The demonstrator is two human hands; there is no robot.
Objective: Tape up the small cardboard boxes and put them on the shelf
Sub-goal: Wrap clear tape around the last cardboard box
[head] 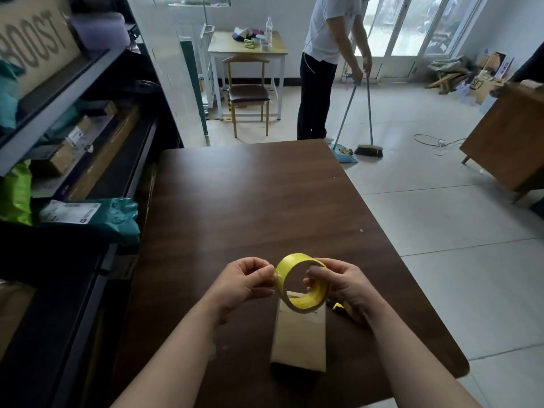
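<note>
Head view is showing two bare hands working just above the near end of a dark wooden table point(250, 201). One small cardboard box point(298, 343) is lying flat on that table, close to the near edge and between the two forearms. One roll of yellow tape point(307, 303) is being held over the box's far end; whether roll and box are touching I cannot tell. The right hand point(344, 285) is gripping the roll, with fingers curling through its core. The left hand point(244, 282) is pinching the tape at the roll's left rim, thumb and fingertips pressing together. One small yellow-and-black object point(337, 306) is peeking out just right of the box, mostly hidden under the right hand.

To the left, a dark metal shelf point(59, 104) is running alongside the table. Its lower levels are holding a teal mailer bag point(117, 216), a bright green bag point(14, 195) and several brown parcels point(59, 160); a large carton with printed letters point(35, 45) is leaning on the upper level.

Beyond the table's far end, a second person point(326, 54) is sweeping the tiled floor, holding one broom point(369, 150) and one blue dustpan point(344, 151). Farther back, one chair point(248, 95) is standing tucked under a small light table point(247, 48) carrying one clear bottle point(268, 29) among clutter. A wooden cabinet point(506, 134) is standing at the right.
</note>
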